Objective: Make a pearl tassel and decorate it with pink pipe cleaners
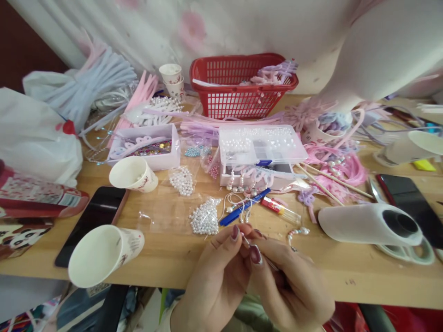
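Close together at the table's front edge, my left hand [214, 276] and my right hand [294, 281] both pinch, fingertips nearly touching. A tiny pinkish bead [243, 235] shows at my left fingertips. Between my right thumb and fingers runs a thin whitish string [247, 242], its rest mostly hidden by the hands. Just beyond lie a bag of white pearl beads [205, 216], a blue pen [238, 213], a lighter [280, 210] and loose white cord [238, 199]. A short beaded strand [297, 233] rests to the right.
A bead organizer box [263, 145] and a red basket [242, 101] stand farther back. Paper cups [95, 256] and a phone [93, 216] are at left. A white cylinder [356, 223] lies at right over scissors [408, 253], beside another phone [408, 198].
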Demonstrator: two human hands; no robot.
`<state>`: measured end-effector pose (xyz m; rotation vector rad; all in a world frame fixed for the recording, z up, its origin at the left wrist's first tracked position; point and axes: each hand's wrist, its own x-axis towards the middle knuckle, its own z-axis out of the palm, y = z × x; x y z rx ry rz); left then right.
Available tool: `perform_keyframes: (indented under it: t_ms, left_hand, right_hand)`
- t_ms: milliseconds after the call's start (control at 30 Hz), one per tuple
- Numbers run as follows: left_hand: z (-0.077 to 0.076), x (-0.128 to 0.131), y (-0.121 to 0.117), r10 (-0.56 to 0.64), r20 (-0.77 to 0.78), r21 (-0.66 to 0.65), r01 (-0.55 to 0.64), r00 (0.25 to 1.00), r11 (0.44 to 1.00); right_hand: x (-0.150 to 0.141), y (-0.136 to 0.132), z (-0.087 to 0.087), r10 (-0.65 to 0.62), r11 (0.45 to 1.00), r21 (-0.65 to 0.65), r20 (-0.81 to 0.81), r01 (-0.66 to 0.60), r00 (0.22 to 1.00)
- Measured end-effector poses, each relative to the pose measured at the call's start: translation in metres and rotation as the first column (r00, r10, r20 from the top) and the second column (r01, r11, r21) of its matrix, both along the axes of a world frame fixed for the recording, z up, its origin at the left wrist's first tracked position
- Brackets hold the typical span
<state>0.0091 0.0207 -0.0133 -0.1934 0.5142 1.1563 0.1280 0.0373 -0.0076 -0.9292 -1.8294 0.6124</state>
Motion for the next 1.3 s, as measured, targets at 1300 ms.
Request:
perform_keyframes:
  t_ms: [1300]
  left_hand:
    - [-0.013,-0.012,-0.006,0.236,-0.677,0.327,-0.003,0.698,0.945]
  right_hand:
    - [0.017,-0.001,-0.007,0.215,0.957,-0.195,-0.01,-0.213,0.977]
